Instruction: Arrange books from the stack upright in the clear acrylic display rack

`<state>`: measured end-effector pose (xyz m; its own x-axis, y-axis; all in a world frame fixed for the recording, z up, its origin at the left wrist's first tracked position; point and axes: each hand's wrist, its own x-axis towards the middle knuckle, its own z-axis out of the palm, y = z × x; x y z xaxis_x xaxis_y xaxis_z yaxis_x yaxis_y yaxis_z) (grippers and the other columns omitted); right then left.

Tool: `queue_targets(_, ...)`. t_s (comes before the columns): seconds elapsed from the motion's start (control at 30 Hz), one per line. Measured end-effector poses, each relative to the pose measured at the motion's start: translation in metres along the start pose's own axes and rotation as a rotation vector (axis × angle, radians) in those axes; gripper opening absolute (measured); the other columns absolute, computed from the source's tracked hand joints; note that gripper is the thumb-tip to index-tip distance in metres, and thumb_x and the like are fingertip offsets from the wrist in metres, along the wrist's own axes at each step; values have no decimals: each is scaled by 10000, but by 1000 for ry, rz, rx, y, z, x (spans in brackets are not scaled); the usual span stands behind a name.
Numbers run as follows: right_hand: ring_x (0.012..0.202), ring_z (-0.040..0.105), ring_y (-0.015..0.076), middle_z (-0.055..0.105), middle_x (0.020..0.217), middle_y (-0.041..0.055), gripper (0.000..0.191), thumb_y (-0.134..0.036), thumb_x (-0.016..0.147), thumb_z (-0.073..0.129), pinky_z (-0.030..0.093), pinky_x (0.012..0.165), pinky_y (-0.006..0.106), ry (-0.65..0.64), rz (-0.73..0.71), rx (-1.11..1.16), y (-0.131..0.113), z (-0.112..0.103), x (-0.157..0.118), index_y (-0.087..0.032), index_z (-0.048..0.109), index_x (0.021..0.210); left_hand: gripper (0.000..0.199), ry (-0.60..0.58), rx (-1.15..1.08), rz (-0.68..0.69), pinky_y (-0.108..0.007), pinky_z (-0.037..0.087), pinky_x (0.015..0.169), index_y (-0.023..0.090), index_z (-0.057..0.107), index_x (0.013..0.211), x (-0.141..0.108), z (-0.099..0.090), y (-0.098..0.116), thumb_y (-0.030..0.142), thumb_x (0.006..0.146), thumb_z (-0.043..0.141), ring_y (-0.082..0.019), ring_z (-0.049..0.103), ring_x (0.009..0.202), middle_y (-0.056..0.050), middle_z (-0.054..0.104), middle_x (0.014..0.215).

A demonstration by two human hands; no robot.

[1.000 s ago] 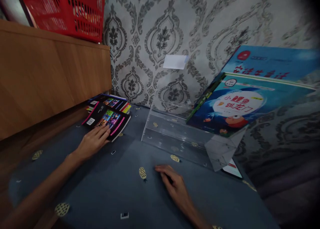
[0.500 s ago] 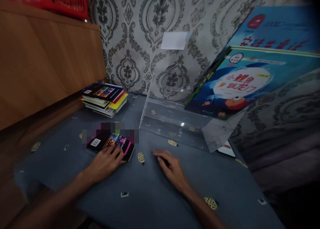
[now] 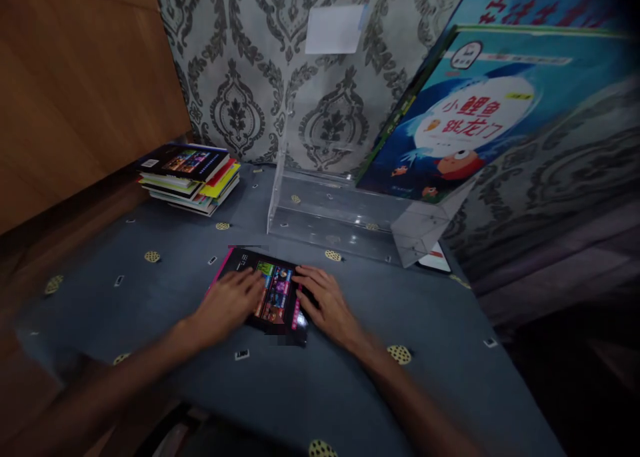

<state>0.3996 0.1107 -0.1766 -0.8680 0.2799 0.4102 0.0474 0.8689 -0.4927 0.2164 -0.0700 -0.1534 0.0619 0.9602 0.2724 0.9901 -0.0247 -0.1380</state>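
Note:
A black book (image 3: 275, 297) with colourful pictures and a pink edge lies flat on the blue-grey tablecloth (image 3: 190, 390), in front of me. My left hand (image 3: 227, 304) rests on its left part, fingers stretched out over the cover. At the book's right edge, my right hand (image 3: 327, 307) lies with its fingers spread, the fingertips touching the cover. Neither hand is wrapped round the book. Behind it stands a clear acrylic rack (image 3: 325, 227), with large blue picture books (image 3: 465, 124) upright at its right side.
A stack of books (image 3: 190, 180) sits at the back left, beside a wooden cabinet (image 3: 90, 77). A phone-like object (image 3: 435, 258) lies by the rack's right end. A white card (image 3: 334, 29) is at the patterned wall.
The black book has moved right and turned, and both hands are now on it; before, only my left hand touched it. The view has shifted downward.

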Motion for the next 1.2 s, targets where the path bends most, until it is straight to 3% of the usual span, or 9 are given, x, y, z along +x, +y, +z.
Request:
queue_targets(0.1,1281,569,286,664,1306,141,292,-245,990,492,485,1038,546,-13,-14,-25,2,2,-1,-199,665,1220,317,-77,33,-241,-403,574,937,150,621,1265,1,2,-39,209,1009,444,-268,671,1182,-145,676,1321)
queue_targets(0.2,1312,545,304,623,1358,167,309,-268,989,488,467,1052,573,2,-8,-36,4,3,-1,-187,651,1239,331,-67,14,-309,-403,580,929,176,618,1272,-3,6,-60,224,1014,416,-261,695,1139,-125,673,1334)
queue_targets(0.4,1295,546,326,586,1396,174,333,-286,981,499,447,1059,610,-8,49,-53,1,2,-2,-202,633,1275,376,19,-74,-300,-424,556,979,177,630,1259,-8,16,-62,250,1028,344,-254,671,1184,-122,671,1339)
queue_targets(0.6,1191,575,324,624,1299,184,315,-295,993,498,479,1006,589,-7,46,-109,-18,-2,-16,-173,642,1246,382,-16,-55,-267,-429,532,997,216,631,1292,-3,16,-67,292,1038,355,-262,614,1228,-95,651,1354)
queue_targets(0.73,1114,586,311,640,1237,168,301,-269,989,504,521,941,549,-5,46,-120,-40,-6,-37,-174,631,1245,366,-137,93,-270,-425,544,827,260,630,1319,14,3,-58,241,998,456,-294,622,1027,-126,657,1148)
queue_targets(0.87,1051,599,280,662,1153,137,284,-206,977,508,549,892,502,3,69,-38,-67,-7,-60,-197,624,1236,399,-195,88,-199,-409,500,810,211,616,1330,35,-4,-36,156,967,460,-288,583,987,-121,632,1032)
queue_targets(1.07,991,617,251,691,1038,92,292,-162,961,519,549,882,462,-53,85,166,-101,-13,-77,-232,636,1219,509,-156,-51,-5,-432,490,906,205,522,1423,55,6,2,81,937,438,-273,574,1068,-113,634,1182)
queue_targets(1.2,930,632,218,713,938,54,246,-167,957,530,524,938,453,-120,67,260,-102,-19,-74,-229,668,1151,573,-100,-213,149,-452,464,1025,250,529,1410,60,14,18,20,893,445,-263,527,1268,-92,601,1331)
